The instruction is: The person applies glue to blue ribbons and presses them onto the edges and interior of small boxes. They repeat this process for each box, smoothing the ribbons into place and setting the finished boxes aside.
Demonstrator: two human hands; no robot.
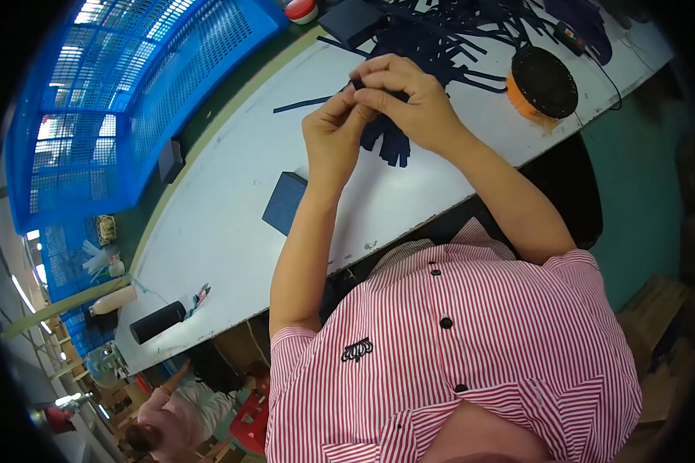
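My left hand [333,139] and my right hand [413,100] meet over the white table, thumbs and fingers pinched together. Between them is a dark navy strip [358,83], mostly hidden by the fingers. Another navy strip [301,105] sticks out to the left beyond my left hand. Just below my right hand lie short cut strip ends [390,145]. A large tangled pile of navy strips [448,38] spreads behind the hands. Next to my left forearm sits a dark blue block [286,202].
A blue plastic basket [201,77] stands at left, near a small dark block [171,160]. An orange container with a black top [544,83] is at right. A black cylinder [157,322] and small snips [201,295] lie at the near left. Another person [170,420] is at lower left.
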